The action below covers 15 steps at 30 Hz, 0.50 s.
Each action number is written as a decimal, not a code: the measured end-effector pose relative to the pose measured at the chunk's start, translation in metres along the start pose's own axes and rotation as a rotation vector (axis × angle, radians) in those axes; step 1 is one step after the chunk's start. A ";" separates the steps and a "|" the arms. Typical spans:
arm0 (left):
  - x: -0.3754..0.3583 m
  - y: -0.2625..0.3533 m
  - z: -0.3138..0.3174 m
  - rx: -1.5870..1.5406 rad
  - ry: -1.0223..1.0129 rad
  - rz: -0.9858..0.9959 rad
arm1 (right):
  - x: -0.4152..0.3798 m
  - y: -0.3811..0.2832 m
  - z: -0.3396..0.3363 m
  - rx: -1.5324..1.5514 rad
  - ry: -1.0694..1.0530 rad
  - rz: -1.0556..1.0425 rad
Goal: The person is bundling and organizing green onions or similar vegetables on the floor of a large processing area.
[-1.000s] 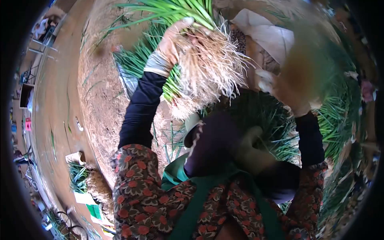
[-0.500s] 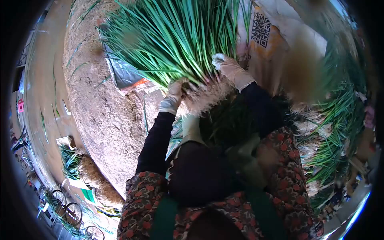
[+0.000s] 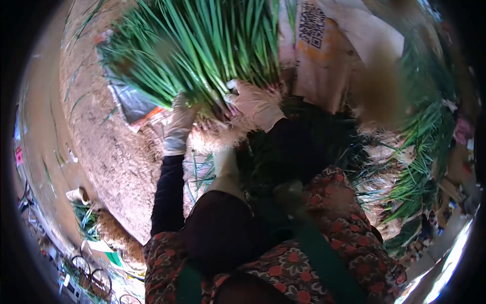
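Note:
A wide spread of green onions (image 3: 202, 45) lies with its leaves away from me and its pale roots toward me. My left hand (image 3: 178, 124), in a whitish glove, is at the left side of the bundle, fingers wrapped round the lower stalks. My right hand (image 3: 257, 105), gloved too, rests on the stalks near the roots right of the middle, its fingers curled onto them. Under the bundle, a silver-grey sheet (image 3: 134, 104) shows at the left, and a printed sack (image 3: 324, 66) with a square code lies at the right.
Brown, rough ground (image 3: 109, 147) is at the left. More green onions (image 3: 415, 172) are piled at the right, roots inward. Another bundle (image 3: 114, 228) lies at the lower left, near bicycles (image 3: 96, 278). A dark blurred patch hides part of the sack.
The view has shifted, so the bundle appears further left. My right hand has moved left along the root end, closer to my left hand.

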<state>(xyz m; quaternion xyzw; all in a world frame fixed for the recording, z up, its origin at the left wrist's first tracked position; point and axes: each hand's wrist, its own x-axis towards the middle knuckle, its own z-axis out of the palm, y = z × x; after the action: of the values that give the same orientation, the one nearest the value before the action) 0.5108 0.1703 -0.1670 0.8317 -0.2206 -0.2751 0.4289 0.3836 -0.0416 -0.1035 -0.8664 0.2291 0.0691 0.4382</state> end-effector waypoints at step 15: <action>-0.015 0.035 0.006 -0.643 0.344 -0.107 | 0.130 0.206 -0.094 -0.147 0.582 0.342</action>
<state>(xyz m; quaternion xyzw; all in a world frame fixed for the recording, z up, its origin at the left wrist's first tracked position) 0.4917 0.1570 -0.1365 0.6988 -0.0037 -0.2086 0.6842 0.3962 -0.2654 -0.2380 -0.8282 0.4808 -0.0920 0.2728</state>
